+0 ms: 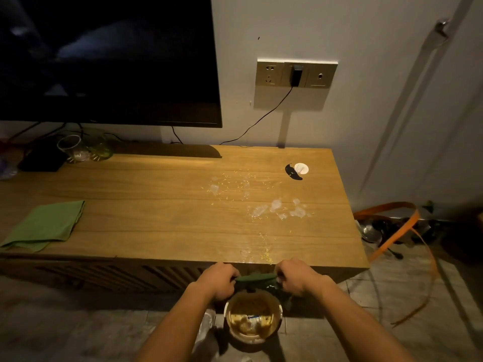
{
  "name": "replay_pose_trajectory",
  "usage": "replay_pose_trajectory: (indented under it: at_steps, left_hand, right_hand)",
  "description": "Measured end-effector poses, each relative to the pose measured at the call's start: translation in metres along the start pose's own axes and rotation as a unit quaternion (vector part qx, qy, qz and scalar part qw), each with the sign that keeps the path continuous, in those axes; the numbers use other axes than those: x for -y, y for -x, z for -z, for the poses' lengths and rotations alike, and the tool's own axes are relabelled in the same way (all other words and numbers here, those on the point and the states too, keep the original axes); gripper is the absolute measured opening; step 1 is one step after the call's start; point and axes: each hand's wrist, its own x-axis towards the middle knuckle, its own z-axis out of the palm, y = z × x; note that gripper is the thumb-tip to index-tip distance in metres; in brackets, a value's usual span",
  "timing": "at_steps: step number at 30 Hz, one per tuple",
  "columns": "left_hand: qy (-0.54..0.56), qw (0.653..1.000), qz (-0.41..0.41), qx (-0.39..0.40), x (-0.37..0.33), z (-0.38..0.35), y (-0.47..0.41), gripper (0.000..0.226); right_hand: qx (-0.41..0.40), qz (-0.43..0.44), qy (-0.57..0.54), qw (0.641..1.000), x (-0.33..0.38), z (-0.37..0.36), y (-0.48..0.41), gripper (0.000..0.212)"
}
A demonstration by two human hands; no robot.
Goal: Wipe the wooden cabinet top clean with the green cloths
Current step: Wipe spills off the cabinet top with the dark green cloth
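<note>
Left hand, right hand: each grips one end of twisted green cloth; wring squarely above bowl.

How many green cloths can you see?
2. The folded cloth lies on the left of the cabinet top; the darker cloth is gripped by the left hand and right hand, off the front edge, above a bowl.
</note>
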Motion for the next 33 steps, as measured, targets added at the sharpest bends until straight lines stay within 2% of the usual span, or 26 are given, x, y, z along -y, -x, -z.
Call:
replay_pose_trajectory:
  at_steps: [7, 11, 14, 17, 19, 21, 23, 28, 30, 33]
  left_hand:
    - [0.041, 0.993, -0.02, 0.113, 0.01, 0.041, -0.011, 0.026]
    - [0.086, 0.988, -0.011, 0.124, 0.014, 0.108, -0.027, 0.026]
    - [0.094, 0.988, -0.041, 0.112, 0.017, 0.177, -0.041, 0.025]
    - [0.076, 0.993, -0.071, 0.051, 0.026, 0.248, -0.062, 0.021]
    - [0.083, 0.993, -0.078, -0.015, 0.036, 0.288, -0.079, 0.021]
    - [0.111, 0.987, -0.079, -0.09, 0.048, 0.318, -0.099, 0.022]
    - [0.138, 0.974, -0.071, -0.166, 0.064, 0.335, -0.125, 0.024]
    - [0.157, 0.917, -0.041, -0.365, 0.103, 0.319, -0.198, 0.036]
    - [0.167, 0.91, -0.042, -0.376, 0.12, 0.305, -0.224, 0.038]
    - [0.101, 0.948, -0.052, -0.298, 0.146, 0.279, -0.251, 0.043]
  right_hand:
    - [0.142, -0.03, -0.038, 0.989, 0.018, 0.046, -0.014, 0.014]
    - [0.199, -0.055, -0.064, 0.976, 0.042, 0.117, -0.022, 0.015]
    - [0.197, -0.075, -0.101, 0.972, 0.064, 0.181, -0.034, 0.01]
    - [0.134, -0.081, -0.127, 0.979, 0.083, 0.244, -0.055, 0.012]
    - [0.057, -0.062, -0.126, 0.988, 0.093, 0.28, -0.072, 0.01]
    - [-0.05, -0.034, -0.071, 0.996, 0.1, 0.31, -0.093, 0.012]
    - [-0.157, -0.017, -0.004, 0.987, 0.106, 0.33, -0.125, 0.013]
    - [-0.328, 0.002, 0.026, 0.944, 0.105, 0.312, -0.228, 0.042]
    - [-0.339, -0.001, 0.027, 0.94, 0.095, 0.287, -0.266, 0.045]
    - [-0.274, -0.019, 0.01, 0.962, 0.081, 0.248, -0.305, 0.034]
